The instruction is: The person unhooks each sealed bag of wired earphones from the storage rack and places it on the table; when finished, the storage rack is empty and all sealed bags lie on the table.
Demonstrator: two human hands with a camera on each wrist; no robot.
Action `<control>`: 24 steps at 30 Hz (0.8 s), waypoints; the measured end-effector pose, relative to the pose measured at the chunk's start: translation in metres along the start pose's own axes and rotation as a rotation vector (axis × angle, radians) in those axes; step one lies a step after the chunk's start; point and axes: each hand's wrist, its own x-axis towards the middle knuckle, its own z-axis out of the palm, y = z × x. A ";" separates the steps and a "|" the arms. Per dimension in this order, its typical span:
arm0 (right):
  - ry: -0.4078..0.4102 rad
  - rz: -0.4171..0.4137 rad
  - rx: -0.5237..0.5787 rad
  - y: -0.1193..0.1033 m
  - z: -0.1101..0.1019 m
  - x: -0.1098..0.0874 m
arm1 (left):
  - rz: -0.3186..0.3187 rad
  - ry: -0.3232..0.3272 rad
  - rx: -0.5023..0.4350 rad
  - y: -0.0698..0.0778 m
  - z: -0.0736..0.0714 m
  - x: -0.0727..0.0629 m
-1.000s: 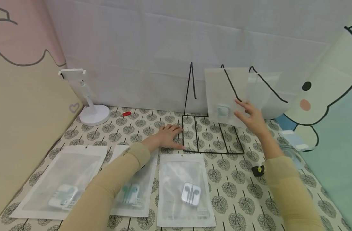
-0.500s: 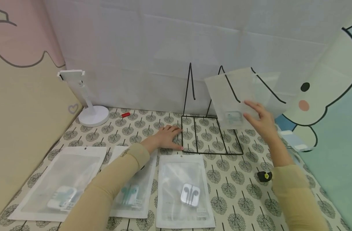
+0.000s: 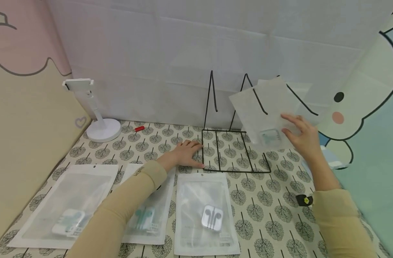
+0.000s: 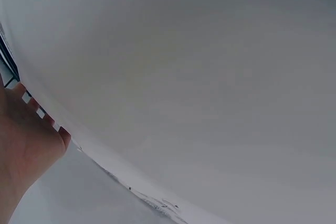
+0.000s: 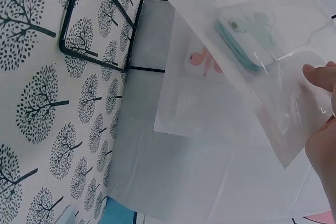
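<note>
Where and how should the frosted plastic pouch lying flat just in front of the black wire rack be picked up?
Probably pinch the white-edged frosted plastic pouch by its right edge near the top, coming from the right: tree-patterned cloth lies there, another frosted pouch lies close on its left, and the square white earphone case sits lower down.

The wire rack point(image 3: 217, 150) looks like coated metal, smooth with a faint sheen. Beneath it, the printed tablecloth point(image 3: 254, 193) seems matt cloth. At the rack's right side, the hung pouch point(image 5: 283, 93) is thin, glossy, see-through plastic film. In front of the rack, the flat pouch point(image 3: 206, 195) shows a shiny plastic window framed by a matt border. Left of the rack, the phone stand point(image 3: 103, 129) appears smooth plastic.
</note>
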 end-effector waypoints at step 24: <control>-0.126 0.009 -0.062 -0.018 -0.052 0.005 | -0.006 -0.005 -0.023 0.002 -0.004 -0.001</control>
